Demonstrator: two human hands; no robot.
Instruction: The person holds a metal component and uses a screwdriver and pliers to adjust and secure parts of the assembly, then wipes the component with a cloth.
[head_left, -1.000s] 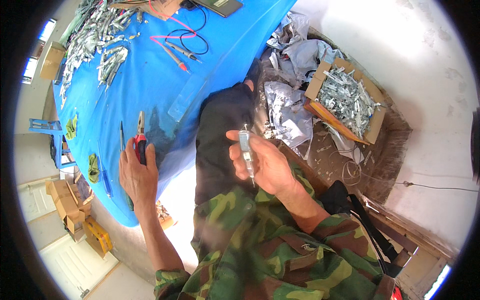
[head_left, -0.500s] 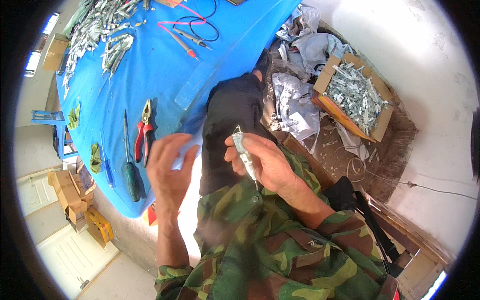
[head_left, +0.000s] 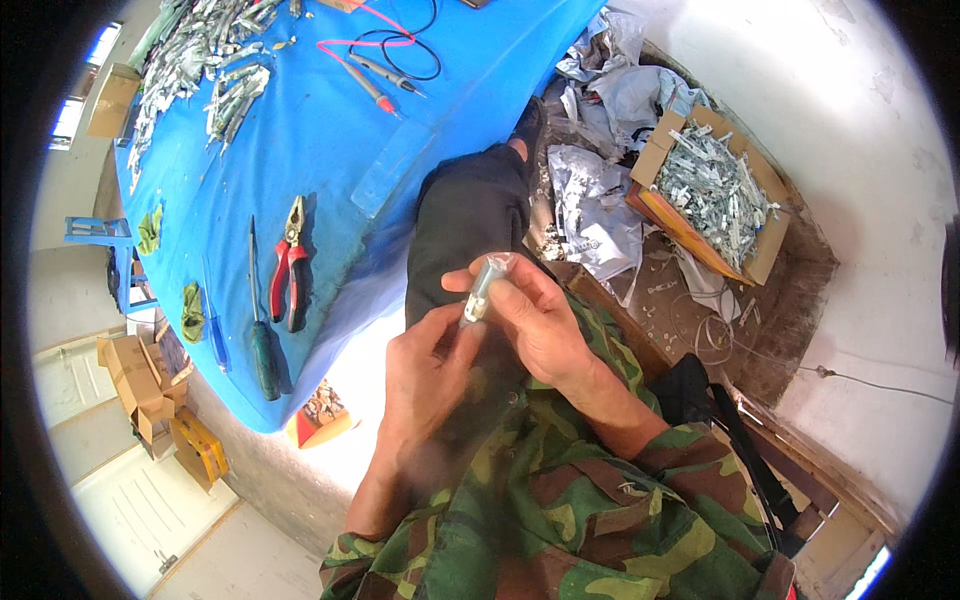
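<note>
Above my lap, my right hand [head_left: 530, 325] grips a small slim silvery, pale part [head_left: 485, 285] between thumb and fingers. My left hand [head_left: 425, 370] is closed on the lower end of the same part, its fingers pinched just below my right thumb. To the left on the blue cloth [head_left: 340, 170] lie red-and-black pliers [head_left: 290, 270], a screwdriver with a dark green handle [head_left: 264, 360], a blue screwdriver [head_left: 218, 335] and green rags [head_left: 192, 310].
A pile of metal strips [head_left: 190, 60] and test probes [head_left: 375, 90] lie on the cloth. At right, a cardboard box [head_left: 760, 250] of small pieces stands beside plastic bags [head_left: 590, 220] near the white wall [head_left: 860, 150]. Cartons [head_left: 145, 385] stand at lower left.
My left hand has left the pliers, moved right and closed on the part in my right hand. That part has turned, its upper end now tilted rightward.
</note>
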